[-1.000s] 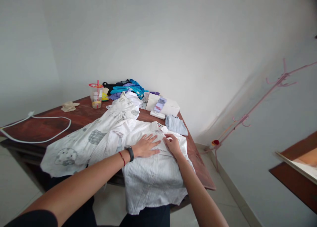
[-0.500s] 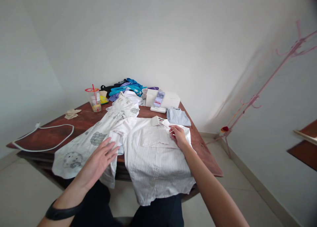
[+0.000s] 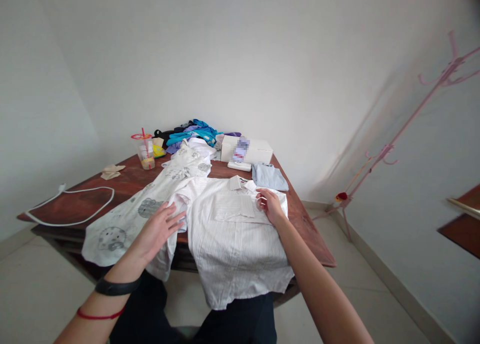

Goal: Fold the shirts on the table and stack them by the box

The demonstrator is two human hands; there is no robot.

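A white striped button-up shirt [image 3: 236, 254] lies front up on the table, its collar away from me and its hem hanging over the near edge. One sleeve [image 3: 232, 207] is folded flat across its chest. My right hand [image 3: 270, 206] rests at the shirt's right shoulder, fingers loosely bent and apart, holding nothing I can see. Over the shirt's left sleeve [image 3: 180, 204] is my left hand [image 3: 159, 231], open with spread fingers; whether it touches the cloth I cannot tell. Beneath that sleeve, a white garment with grey animal prints [image 3: 150, 207] stretches along the table.
A folded light-blue garment [image 3: 270, 177] lies behind the shirt, near a white box [image 3: 257, 149]. At the back is a heap of clothes [image 3: 198, 134]. A plastic cup with straw [image 3: 145, 151], a beige cloth [image 3: 111, 171] and a white cable [image 3: 71, 224] occupy the left. A pink coat rack [image 3: 405, 126] stands right.
My left hand has shifted slightly up and to the right along the sleeve. My right hand and the shirt are nearly unchanged, and the view has moved a little.
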